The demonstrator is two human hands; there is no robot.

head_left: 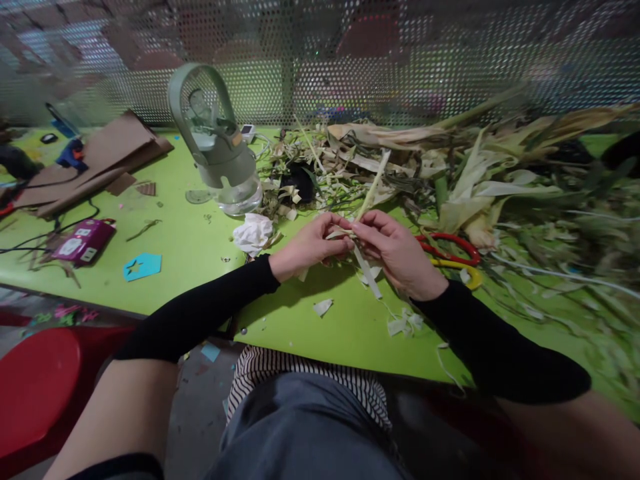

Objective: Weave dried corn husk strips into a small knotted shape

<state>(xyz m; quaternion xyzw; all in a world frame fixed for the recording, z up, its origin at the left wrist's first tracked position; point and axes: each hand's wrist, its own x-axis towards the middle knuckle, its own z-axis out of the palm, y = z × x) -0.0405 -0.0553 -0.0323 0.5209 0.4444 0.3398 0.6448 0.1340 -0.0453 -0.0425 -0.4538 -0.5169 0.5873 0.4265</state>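
Over the green table my left hand (320, 241) and my right hand (393, 248) meet, fingertips pinched close together. Between them is a pale corn husk strip (374, 187), one end pointing up and away, with a flat whitish length (369, 272) hanging below. Both hands grip this husk; the exact crossing of the pieces is hidden by my fingers. Beside my right wrist lie scissors with red and yellow handles (453, 248), partly covered by the hand. Small husk scraps (323, 307) lie on the table below.
A heap of dried corn husks (480, 173) fills the back right. A pale green water bottle (220, 150) stands behind a crumpled tissue (254, 233). At left are brown cardboard (105, 157), a purple power socket block (85, 241) and a blue paper piece (143, 267). A perforated metal panel (300, 60) bounds the back.
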